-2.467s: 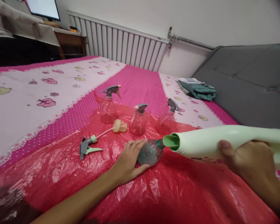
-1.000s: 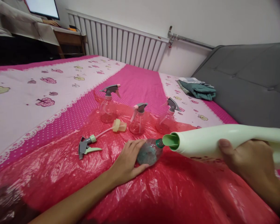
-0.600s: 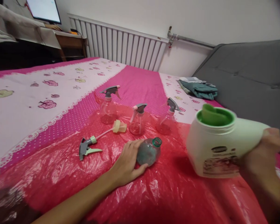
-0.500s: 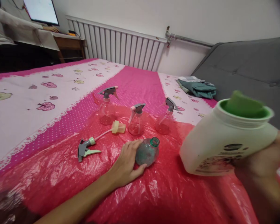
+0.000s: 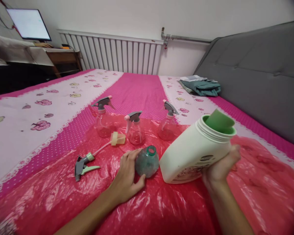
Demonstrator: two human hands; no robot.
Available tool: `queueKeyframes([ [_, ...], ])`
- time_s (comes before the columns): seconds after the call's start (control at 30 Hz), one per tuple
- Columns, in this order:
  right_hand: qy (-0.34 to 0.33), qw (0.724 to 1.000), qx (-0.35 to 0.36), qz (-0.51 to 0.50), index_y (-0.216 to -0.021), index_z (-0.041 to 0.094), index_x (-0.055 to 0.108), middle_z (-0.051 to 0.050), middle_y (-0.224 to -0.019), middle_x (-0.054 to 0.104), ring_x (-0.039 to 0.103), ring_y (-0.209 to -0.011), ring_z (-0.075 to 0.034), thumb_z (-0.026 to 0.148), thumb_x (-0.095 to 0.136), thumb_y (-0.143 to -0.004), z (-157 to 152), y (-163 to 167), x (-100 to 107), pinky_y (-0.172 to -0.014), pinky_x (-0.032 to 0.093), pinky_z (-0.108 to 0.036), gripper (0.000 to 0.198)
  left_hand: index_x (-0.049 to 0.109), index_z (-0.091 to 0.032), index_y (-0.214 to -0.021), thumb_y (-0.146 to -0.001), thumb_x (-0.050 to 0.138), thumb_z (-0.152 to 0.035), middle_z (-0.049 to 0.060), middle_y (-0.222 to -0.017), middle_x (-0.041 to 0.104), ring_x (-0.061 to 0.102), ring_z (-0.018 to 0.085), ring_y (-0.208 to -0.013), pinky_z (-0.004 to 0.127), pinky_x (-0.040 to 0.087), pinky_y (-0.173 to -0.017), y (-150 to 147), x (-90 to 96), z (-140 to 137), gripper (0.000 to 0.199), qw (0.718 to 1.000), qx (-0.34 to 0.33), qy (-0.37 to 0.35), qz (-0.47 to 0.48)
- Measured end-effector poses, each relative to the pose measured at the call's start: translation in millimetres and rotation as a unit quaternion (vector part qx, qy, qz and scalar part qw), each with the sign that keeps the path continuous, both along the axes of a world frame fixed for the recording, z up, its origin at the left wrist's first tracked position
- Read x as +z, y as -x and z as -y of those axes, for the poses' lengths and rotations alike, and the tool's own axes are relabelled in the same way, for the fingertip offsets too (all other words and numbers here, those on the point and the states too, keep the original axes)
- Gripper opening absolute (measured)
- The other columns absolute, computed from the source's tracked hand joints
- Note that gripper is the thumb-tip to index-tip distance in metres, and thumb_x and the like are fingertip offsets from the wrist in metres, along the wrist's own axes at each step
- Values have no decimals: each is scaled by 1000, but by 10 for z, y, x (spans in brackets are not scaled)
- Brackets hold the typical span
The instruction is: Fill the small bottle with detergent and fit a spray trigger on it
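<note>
My left hand [image 5: 129,174] curls round the side of a small green-tinted clear spray bottle body [image 5: 147,163], whose open neck points up. In my right hand [image 5: 220,166] is a large white plastic jug [image 5: 186,156], uncapped and tilted to the left beside the small bottle. A green spout [image 5: 220,121] stands up in the jug's mouth. To the left lies a grey and pale green trigger spray head [image 5: 84,165]. Its tube runs to a small yellowish cup-shaped piece [image 5: 117,138].
Three clear spray bottles with grey triggers, a left one [image 5: 104,122], a middle one [image 5: 136,130] and a right one [image 5: 168,125], stand on red plastic sheeting [image 5: 161,209] over a bed. Folded clothes [image 5: 201,86] lie near the grey headboard [image 5: 254,62]. Another person's arm [image 5: 12,40] rests at a desk.
My right hand has brought the white jug leftward, close to the small bottle. My left hand keeps its hold on that bottle. The camera view has shifted somewhat.
</note>
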State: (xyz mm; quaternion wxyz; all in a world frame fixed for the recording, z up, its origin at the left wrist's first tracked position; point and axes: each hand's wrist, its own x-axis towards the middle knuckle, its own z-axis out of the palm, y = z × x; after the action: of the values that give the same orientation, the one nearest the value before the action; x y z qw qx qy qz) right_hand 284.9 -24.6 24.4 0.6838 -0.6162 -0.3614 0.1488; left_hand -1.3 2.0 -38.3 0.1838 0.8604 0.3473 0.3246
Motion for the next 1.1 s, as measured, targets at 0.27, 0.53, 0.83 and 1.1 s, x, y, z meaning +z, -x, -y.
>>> queueKeyframes([
  [0.27, -129, 969, -18, -208, -93, 19, 62, -4, -79, 65, 64, -78, -20, 74, 42, -89, -140, 67, -35, -64, 55, -31, 58, 17, -27, -161, -89, 63, -18, 16, -147, 44, 44, 40, -134, 63, 43, -115, 11, -51, 12, 86, 999, 22, -18, -14],
  [0.53, -168, 944, -33, -280, -82, 20, 59, -4, -77, 66, 61, -68, -16, 65, 49, -90, -193, 47, -91, -55, 52, -25, 46, 19, -27, -166, -91, 61, -20, 17, -161, 44, 40, 40, -148, 59, 37, -121, 5, -52, 15, 86, 999, 23, -19, -19],
  [0.83, -154, 945, -15, -289, -87, 21, 58, -2, -80, 68, 59, -64, -14, 64, 51, -88, -186, 67, -153, -54, 48, -25, 44, 16, -24, -168, -91, 59, -16, 17, -167, 43, 41, 38, -152, 59, 37, -122, 13, -57, 42, 88, 996, 55, -62, -38],
  [1.1, -130, 945, -5, -300, -89, 20, 59, -1, -77, 68, 58, -59, -15, 67, 53, -82, -198, 53, -203, -50, 46, -26, 47, 42, -20, -151, -90, 60, -18, 18, -137, 61, 63, 34, -124, 52, 55, -104, 78, 176, 74, 63, 985, 57, -154, -45],
])
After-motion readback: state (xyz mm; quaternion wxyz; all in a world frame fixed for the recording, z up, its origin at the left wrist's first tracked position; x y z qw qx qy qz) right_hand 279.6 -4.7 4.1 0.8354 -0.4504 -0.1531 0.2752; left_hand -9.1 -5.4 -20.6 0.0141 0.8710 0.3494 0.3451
